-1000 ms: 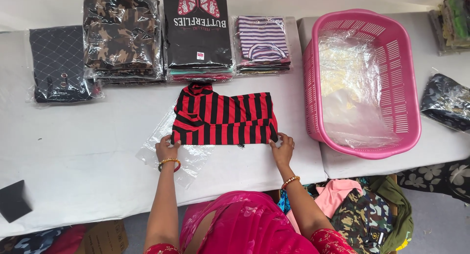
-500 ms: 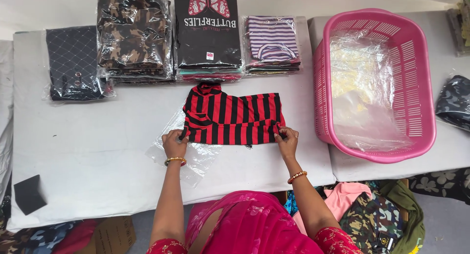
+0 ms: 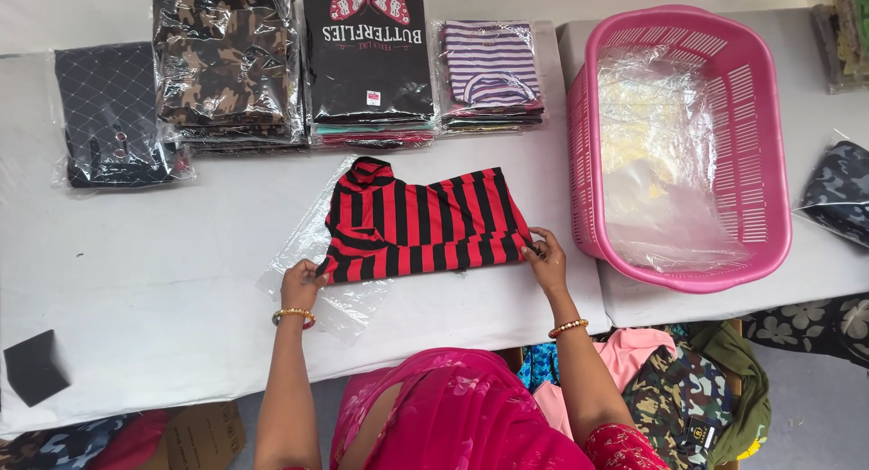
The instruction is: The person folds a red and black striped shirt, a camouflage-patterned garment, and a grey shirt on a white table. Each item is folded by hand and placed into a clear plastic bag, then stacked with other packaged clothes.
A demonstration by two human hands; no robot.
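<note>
On a white tabletop (image 3: 136,325), a red-and-black striped shirt (image 3: 421,221) lies folded atop a clear plastic bag (image 3: 303,253). Left hand (image 3: 300,284) and right hand (image 3: 546,257) pinch its near corners between their fingers, beside a pink basket (image 3: 769,180).

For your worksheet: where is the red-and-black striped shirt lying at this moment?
In the head view the red-and-black striped shirt lies folded mid-table on a clear plastic bag, below the wrapped garment stacks, left of the pink basket, its near corners held by both hands.
</note>
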